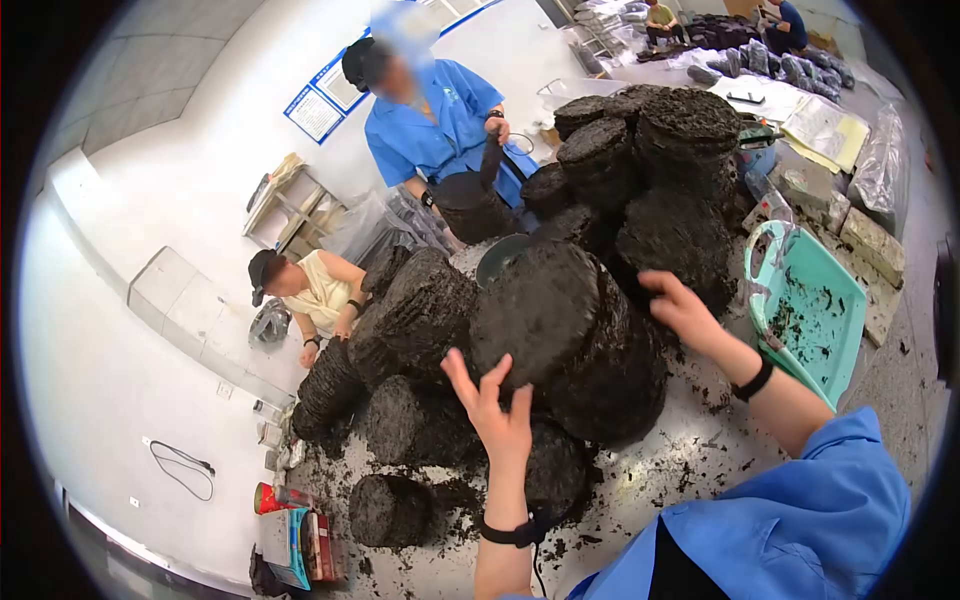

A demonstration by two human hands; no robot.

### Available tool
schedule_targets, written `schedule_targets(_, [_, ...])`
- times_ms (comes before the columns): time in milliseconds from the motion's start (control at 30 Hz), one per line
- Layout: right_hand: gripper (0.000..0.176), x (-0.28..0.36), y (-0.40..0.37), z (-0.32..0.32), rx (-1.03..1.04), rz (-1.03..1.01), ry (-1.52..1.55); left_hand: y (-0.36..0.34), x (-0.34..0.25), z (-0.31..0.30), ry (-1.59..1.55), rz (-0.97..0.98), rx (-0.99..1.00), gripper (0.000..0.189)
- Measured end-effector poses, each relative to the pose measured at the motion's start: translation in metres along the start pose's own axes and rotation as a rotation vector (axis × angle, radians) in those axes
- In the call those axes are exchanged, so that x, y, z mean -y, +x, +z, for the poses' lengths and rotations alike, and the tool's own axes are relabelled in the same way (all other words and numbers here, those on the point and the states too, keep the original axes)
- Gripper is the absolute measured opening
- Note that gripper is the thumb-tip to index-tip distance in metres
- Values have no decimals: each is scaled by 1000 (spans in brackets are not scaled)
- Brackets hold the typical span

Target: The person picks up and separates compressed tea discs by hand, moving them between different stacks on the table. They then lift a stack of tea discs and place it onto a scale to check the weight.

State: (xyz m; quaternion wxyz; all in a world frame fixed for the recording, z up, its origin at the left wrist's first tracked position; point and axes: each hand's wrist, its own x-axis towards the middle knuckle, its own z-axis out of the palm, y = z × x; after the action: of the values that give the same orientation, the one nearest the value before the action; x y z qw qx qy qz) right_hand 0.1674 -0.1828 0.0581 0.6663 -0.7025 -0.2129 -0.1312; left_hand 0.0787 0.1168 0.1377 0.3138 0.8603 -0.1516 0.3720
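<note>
A large, dark, round stack of thin flaky layers (535, 315), looking like dried seaweed, stands in front of me with its flat top tilted toward me. At its near left side is my left hand (497, 415), fingers spread and fingertips right at the edge of the stack. My right hand (687, 310) is to the right of it, fingers stretched out and holding nothing. Behind my right hand rises another dark round stack (675, 245). Below my left hand sits a smaller dark stack (553, 470), partly hidden by the hand and wrist.
More dark stacks (425, 305) crowd the table (640, 490), which is strewn with dark flakes. A turquoise basket (825, 310) with crumbs stands at right, beside pale blocks (872, 245). Across the table, one person in blue (430, 110) and another in pale yellow (325, 290) handle dark stacks.
</note>
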Motion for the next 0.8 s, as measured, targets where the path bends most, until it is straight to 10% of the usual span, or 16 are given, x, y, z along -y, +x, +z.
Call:
schedule_targets(167, [44,46,76,18,107,-58,345,22,25,8,-590,-371,-377,32])
schedule_targets(367, [43,43,60,29,129,-194,-117,-45,59,-51,-744,-608,-680,42])
schedule_targets(800, [45,58,34,22,-6,-118,-365,-224,99,-57,-764,-1250,-484,39])
